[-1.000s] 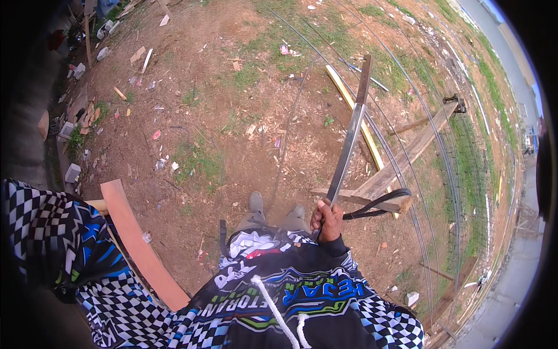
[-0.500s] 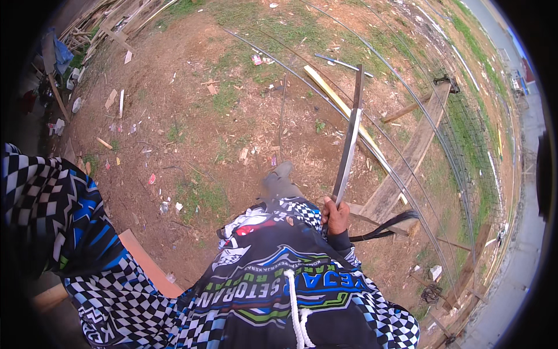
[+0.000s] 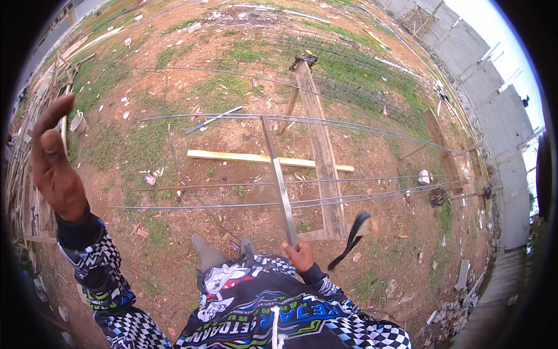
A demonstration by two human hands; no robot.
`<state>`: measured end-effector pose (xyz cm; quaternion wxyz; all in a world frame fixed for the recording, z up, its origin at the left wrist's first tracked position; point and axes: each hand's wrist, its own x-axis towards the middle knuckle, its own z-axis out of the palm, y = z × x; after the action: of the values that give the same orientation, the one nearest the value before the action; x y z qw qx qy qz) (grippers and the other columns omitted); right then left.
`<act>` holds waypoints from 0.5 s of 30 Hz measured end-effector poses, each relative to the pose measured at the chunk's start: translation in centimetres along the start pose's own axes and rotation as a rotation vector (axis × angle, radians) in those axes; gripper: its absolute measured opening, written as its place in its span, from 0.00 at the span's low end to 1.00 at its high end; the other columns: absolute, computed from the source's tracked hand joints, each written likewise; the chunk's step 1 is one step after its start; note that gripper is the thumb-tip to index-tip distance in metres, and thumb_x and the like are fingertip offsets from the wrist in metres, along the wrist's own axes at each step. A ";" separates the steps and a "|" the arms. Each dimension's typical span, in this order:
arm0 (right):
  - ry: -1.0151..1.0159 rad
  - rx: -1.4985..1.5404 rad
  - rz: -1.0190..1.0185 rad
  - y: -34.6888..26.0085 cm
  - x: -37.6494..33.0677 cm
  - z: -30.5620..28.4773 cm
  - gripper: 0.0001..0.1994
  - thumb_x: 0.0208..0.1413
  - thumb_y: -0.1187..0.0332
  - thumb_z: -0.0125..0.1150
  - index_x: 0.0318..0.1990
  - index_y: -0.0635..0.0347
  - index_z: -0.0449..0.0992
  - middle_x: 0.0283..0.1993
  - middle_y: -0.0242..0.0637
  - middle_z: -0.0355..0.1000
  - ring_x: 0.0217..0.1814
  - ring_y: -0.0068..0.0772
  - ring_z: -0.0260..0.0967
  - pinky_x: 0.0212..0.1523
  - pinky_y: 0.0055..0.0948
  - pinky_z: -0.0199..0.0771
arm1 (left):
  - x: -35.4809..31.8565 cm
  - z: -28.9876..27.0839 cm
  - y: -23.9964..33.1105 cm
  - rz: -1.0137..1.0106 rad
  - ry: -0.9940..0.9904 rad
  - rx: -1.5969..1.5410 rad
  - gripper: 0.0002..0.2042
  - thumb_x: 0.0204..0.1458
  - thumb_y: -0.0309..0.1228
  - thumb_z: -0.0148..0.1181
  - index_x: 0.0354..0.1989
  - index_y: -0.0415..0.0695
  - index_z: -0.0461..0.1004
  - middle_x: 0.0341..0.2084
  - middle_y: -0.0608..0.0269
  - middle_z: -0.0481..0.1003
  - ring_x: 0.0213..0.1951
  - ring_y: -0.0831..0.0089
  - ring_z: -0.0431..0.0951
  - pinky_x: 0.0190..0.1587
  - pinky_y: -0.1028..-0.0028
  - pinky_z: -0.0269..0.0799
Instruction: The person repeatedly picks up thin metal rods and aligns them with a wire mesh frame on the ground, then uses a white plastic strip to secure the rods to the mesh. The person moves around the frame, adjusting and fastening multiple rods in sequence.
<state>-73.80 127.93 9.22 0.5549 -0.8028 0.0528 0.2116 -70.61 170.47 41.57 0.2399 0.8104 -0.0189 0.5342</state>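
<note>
My right hand point(image 3: 300, 257) is closed round the near end of a long metal bar point(image 3: 282, 195), close to my body. This bar is silver and square-edged along its nearer part, with a narrower dark brown far end. It points away from me over the steel rods point(image 3: 244, 206) and a pale timber strip point(image 3: 244, 156); whether it touches them I cannot tell. On the far left my left hand point(image 3: 60, 183) is raised, empty, its fingers stretched out and thumb apart. Right of the bar, a wooden plank point(image 3: 318, 145) runs away from me, with the rods crossing it.
A bundle of black wire point(image 3: 351, 238) hangs at the plank's near end; dark wire point(image 3: 303, 61) wraps its far end. Wire mesh point(image 3: 354, 87) lies beyond. A blue-and-white strip point(image 3: 214, 119) rests on the ground. Timber point(image 3: 43, 122) is piled left; a grey block wall point(image 3: 488, 81) stands right.
My view has swung to the right, bringing the wall and rods further in. My left hand has come into sight, raised. The bar remains in my right hand and now tilts leftward.
</note>
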 end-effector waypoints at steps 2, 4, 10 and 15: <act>0.161 0.024 -0.062 0.2 -1.5 0.7 0.16 0.52 0.58 0.63 0.29 0.66 0.76 0.16 0.36 0.68 0.17 0.25 0.63 0.21 0.32 0.62 | -8.6 7.0 -5.9 -0.126 -0.655 0.166 0.14 0.60 0.36 0.53 0.48 0.40 0.73 0.43 0.49 0.75 0.46 0.56 0.75 0.50 0.64 0.68; 0.169 -0.028 0.011 -0.3 -2.1 2.1 0.16 0.51 0.58 0.63 0.30 0.65 0.77 0.16 0.38 0.67 0.19 0.26 0.63 0.23 0.33 0.63 | -19.7 7.9 -13.0 -0.214 -1.033 0.220 0.16 0.55 0.39 0.58 0.47 0.41 0.73 0.43 0.48 0.74 0.46 0.49 0.74 0.49 0.59 0.69; 0.548 -0.042 0.115 -1.7 -5.3 7.3 0.17 0.51 0.57 0.62 0.30 0.66 0.76 0.17 0.41 0.67 0.20 0.28 0.64 0.23 0.34 0.63 | -30.6 8.8 -19.4 -0.013 -1.068 0.068 0.15 0.50 0.33 0.60 0.47 0.46 0.74 0.42 0.54 0.73 0.48 0.53 0.71 0.50 0.57 0.64; 0.739 0.190 0.305 -3.1 -6.2 15.9 0.16 0.51 0.58 0.63 0.28 0.66 0.76 0.17 0.37 0.68 0.20 0.27 0.68 0.22 0.32 0.65 | -30.1 11.6 -23.6 0.234 -1.071 -0.012 0.11 0.51 0.32 0.59 0.43 0.46 0.75 0.39 0.56 0.74 0.43 0.55 0.71 0.47 0.58 0.63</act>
<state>-82.87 142.73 9.65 0.5327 -0.7528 0.3864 -0.0167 -66.85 179.78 2.89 0.1404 0.9601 -0.2316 0.0700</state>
